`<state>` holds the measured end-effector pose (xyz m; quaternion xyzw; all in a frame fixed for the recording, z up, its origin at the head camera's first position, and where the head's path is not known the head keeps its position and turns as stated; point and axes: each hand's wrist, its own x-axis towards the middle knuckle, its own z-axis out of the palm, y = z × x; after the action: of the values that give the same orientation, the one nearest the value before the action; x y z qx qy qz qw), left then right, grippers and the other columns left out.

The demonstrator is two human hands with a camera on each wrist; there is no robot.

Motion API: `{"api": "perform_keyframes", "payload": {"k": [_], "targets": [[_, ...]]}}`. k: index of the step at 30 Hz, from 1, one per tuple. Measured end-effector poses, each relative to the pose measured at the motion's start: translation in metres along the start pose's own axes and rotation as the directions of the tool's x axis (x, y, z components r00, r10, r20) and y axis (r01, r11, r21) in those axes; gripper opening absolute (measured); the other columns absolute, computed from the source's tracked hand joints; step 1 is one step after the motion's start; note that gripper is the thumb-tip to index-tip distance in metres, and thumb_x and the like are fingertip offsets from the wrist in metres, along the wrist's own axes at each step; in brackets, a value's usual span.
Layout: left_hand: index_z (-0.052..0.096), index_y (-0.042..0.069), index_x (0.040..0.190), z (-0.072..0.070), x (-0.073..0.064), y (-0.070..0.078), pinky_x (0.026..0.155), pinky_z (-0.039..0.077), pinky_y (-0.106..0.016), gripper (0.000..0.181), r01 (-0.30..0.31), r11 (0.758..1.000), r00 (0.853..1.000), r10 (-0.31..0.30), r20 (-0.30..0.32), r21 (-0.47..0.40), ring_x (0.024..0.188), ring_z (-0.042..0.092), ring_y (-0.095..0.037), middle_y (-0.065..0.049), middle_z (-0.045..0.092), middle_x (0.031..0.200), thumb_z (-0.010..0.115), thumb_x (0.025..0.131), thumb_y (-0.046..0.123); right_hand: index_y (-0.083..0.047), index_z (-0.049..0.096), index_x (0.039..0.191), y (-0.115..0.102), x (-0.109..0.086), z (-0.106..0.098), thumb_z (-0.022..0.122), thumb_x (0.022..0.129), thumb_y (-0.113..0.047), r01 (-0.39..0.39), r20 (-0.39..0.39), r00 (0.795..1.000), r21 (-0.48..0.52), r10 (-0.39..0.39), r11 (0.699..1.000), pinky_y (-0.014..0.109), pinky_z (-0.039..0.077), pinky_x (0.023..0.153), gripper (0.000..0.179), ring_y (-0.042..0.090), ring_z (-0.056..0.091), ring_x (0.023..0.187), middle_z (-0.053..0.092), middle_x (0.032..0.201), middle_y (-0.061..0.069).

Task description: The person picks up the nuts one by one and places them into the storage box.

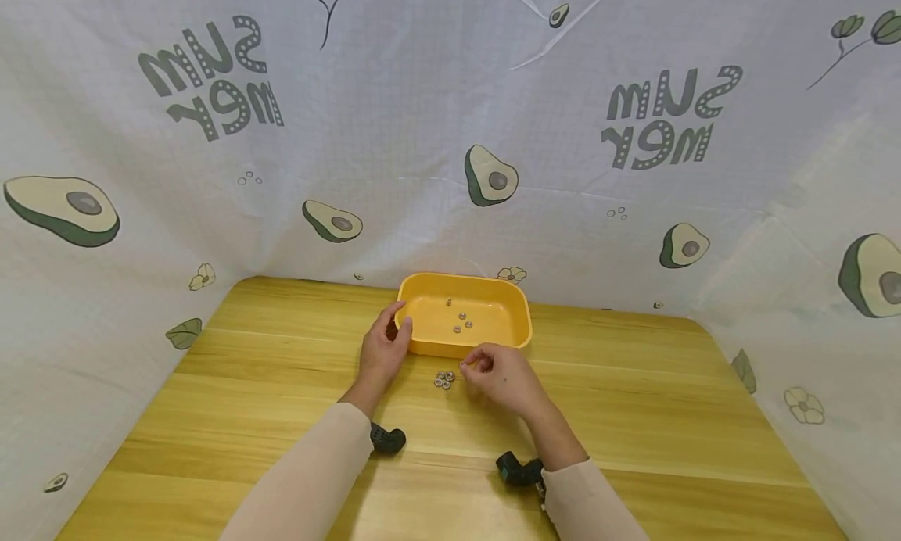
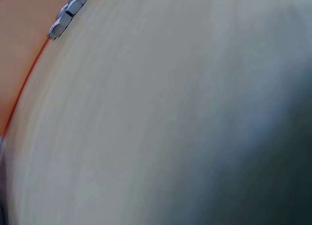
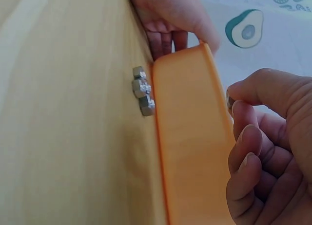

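Observation:
A yellow plastic box [image 1: 439, 348] stands at the back of the table, with several small metal nuts [image 1: 462, 316] on its floor. My left hand [image 1: 382, 355] grips the box's left end, thumb at the rim and fingers down the outside. Between thumb and index finger, my right hand [image 1: 503, 378] pinches a single nut [image 3: 229, 99] just in front of the box's front wall. More hex nuts [image 1: 445, 380] lie clustered on the table between the hands. The left wrist view shows nuts [image 2: 67, 17] beside the box wall; the left hand's hold is not clear there.
The wood-grain table [image 1: 633, 400] extends to both sides of the box. Right behind the box hangs a white cloth [image 1: 394, 166] printed with avocados. Dark wrist devices [image 1: 519, 471] sit under both forearms.

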<state>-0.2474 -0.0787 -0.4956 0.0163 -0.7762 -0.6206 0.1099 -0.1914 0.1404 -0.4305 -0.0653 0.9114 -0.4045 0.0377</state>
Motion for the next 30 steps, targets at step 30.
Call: {"api": "perform_keyframes", "payload": {"k": [30], "targets": [[0.058,0.019,0.144,-0.001,-0.001,0.001,0.105,0.051,-0.047,0.044,-0.003,1.000,1.000,0.003,0.003,-0.007,0.123,0.062,-0.029,-0.008,0.061,0.143,0.061,0.102,0.031,-0.015,0.071,0.100,-0.013,0.032,-0.021,0.074,0.094,-0.028,0.021,-0.049,0.998,-0.109,-0.026,0.994,0.027,0.039,0.053,0.016,0.017,0.048,0.059,0.061,0.075,0.002]]}}
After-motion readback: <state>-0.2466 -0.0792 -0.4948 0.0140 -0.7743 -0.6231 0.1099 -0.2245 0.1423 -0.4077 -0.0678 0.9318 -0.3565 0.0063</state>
